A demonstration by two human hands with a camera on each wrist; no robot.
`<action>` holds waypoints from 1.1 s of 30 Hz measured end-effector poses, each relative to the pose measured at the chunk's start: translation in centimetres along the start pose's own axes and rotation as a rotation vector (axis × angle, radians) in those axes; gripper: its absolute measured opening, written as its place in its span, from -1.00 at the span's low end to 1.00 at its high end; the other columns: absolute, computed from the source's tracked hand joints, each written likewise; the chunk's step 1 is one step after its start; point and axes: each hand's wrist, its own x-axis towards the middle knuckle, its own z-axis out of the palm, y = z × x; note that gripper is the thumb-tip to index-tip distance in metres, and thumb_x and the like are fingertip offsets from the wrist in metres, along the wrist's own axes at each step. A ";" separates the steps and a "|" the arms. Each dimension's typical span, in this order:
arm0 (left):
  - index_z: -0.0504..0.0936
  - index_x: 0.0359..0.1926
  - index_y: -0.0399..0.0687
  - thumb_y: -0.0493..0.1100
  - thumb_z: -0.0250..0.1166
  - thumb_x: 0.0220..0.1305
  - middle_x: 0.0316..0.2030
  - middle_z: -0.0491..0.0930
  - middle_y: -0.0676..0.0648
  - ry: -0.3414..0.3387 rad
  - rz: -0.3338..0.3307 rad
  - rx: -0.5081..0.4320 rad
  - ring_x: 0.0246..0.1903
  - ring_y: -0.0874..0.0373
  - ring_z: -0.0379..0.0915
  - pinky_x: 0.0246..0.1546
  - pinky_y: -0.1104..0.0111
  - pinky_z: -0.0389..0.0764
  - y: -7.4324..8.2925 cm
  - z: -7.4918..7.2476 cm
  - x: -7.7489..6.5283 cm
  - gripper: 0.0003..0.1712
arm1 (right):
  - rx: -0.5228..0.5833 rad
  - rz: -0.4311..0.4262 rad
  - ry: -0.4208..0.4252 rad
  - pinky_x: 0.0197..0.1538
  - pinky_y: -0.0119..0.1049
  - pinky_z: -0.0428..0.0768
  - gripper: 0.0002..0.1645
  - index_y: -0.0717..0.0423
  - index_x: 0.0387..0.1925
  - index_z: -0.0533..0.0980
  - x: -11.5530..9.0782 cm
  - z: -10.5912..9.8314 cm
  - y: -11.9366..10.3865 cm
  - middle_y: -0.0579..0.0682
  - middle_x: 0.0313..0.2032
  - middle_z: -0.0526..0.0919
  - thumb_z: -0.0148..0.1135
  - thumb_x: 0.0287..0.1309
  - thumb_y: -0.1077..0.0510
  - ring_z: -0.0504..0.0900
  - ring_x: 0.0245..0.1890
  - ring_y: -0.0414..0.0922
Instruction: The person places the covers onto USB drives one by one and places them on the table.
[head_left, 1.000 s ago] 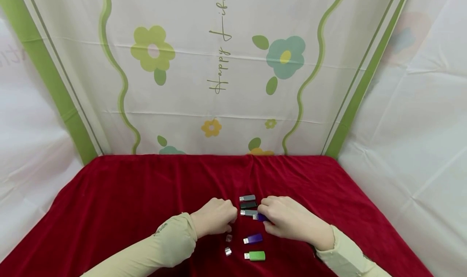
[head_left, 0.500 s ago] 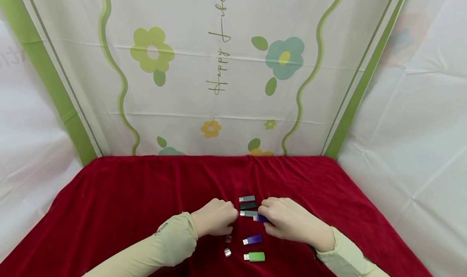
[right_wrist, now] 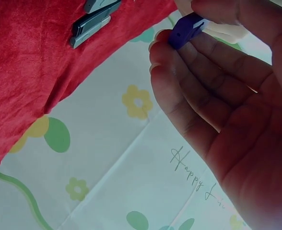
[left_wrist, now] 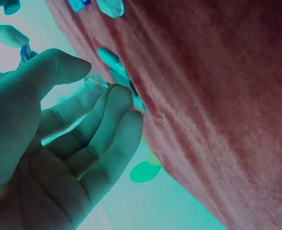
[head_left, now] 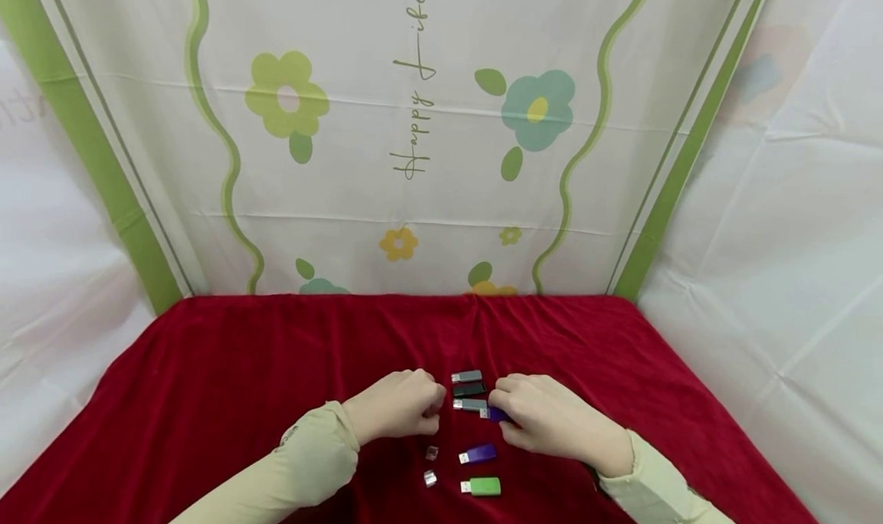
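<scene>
White flowered backdrop [head_left: 352, 171] fills the rear, red cloth [head_left: 262, 363] spread below. Right hand [head_left: 552, 417] over the cloth, R of centre, pinching the held purple drive [right_wrist: 185, 32] by its body, thumb vs fingers. Left hand [head_left: 400, 405] opposite, thumb + finger nipping a clear cap [left_wrist: 95, 80].

Drive: prob. light, stiff, smooth plastic, a bit slick; best hold = body sides, off the metal plug. Long axis approx crosswise in head view, plug pointing L twd the left hand, just beside the near grey drive [head_left: 471, 405]; exact height, can't tell.

On cloth btwn the hands: far grey drive [head_left: 469, 376], black drive [head_left: 469, 390]. Nearer the person, green drive [head_left: 486, 486] + loose purple drive [head_left: 483, 453], plugs L too, purple slightly skewed.

Smallest: loose caps [head_left: 431, 478], L of those two. Held cap prob. v. light, rigid, slippery, maybe brittle: nip the sides, gently. Its open end? Can't tell.
</scene>
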 end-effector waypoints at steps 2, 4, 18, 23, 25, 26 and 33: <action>0.44 -0.62 0.13 -0.24 0.34 0.03 -0.63 0.33 0.22 0.019 -0.015 -0.037 -0.66 0.41 0.20 -0.65 0.55 0.30 0.0 -0.5 -0.3 -0.74 | 0.006 0.007 -0.009 -0.55 -0.52 0.21 -0.72 -0.02 -0.59 0.37 0.0 -0.1 0.0 -0.27 -0.57 0.22 0.33 -0.21 0.30 0.18 -0.58 -0.32; 0.51 -0.58 0.12 -0.23 0.34 0.05 -0.57 0.37 0.21 0.050 -0.024 -0.069 -0.62 0.41 0.25 -0.62 0.55 0.35 -0.1 -0.9 -0.7 -0.80 | 0.012 0.012 -0.017 -0.54 -0.52 0.24 -0.73 -0.02 -0.57 0.39 0.1 -0.2 0.0 -0.27 -0.56 0.25 0.34 -0.19 0.29 0.20 -0.57 -0.32; 0.64 -0.33 0.03 -0.20 0.40 0.16 -0.42 0.52 0.15 0.398 -0.017 -0.141 -0.45 0.34 0.47 -0.40 0.53 0.51 0.4 -6.0 -2.8 -0.92 | 0.044 -0.039 0.138 -0.48 -0.56 0.38 -0.80 0.05 -0.42 0.53 1.9 -3.1 0.6 -0.21 -0.49 0.42 0.41 -0.11 0.26 0.32 -0.53 -0.33; 0.65 -0.27 -0.02 -0.23 0.42 0.13 -0.38 0.53 0.14 0.552 0.040 -0.136 -0.42 0.32 0.48 -0.39 0.56 0.50 1.0 -7.9 -3.5 -0.86 | 0.067 -0.066 0.216 -0.44 -0.57 0.39 -0.76 0.08 -0.36 0.54 2.9 -4.5 0.8 -0.19 -0.44 0.47 0.43 -0.11 0.29 0.35 -0.50 -0.34; 0.65 -0.25 -0.05 -0.28 0.44 0.10 -0.37 0.53 0.14 0.622 0.077 -0.144 -0.43 0.30 0.48 -0.41 0.57 0.50 1.2 -8.7 -3.8 -0.82 | 0.075 -0.067 0.236 -0.43 -0.55 0.40 -0.75 0.08 -0.34 0.54 3.2 -5.0 0.8 -0.19 -0.42 0.48 0.42 -0.11 0.29 0.36 -0.49 -0.34; 0.65 -0.25 -0.06 -0.31 0.45 0.08 -0.36 0.54 0.14 0.657 0.096 -0.147 -0.43 0.30 0.48 -0.42 0.58 0.49 1.3 -9.1 -3.9 -0.80 | 0.078 -0.066 0.245 -0.42 -0.54 0.41 -0.75 0.09 -0.33 0.55 3.3 -5.2 0.8 -0.18 -0.42 0.49 0.42 -0.11 0.30 0.37 -0.49 -0.34; 0.64 -0.20 -0.11 -0.34 0.44 0.08 -0.30 0.56 0.12 0.766 0.178 -0.152 -0.43 0.36 0.47 -0.41 0.61 0.49 2.8 -11.2 -4.8 -0.76 | 0.105 -0.052 0.284 -0.42 -0.54 0.43 -0.74 0.10 -0.32 0.57 3.7 -6.2 0.6 -0.19 -0.39 0.50 0.43 -0.12 0.32 0.40 -0.49 -0.30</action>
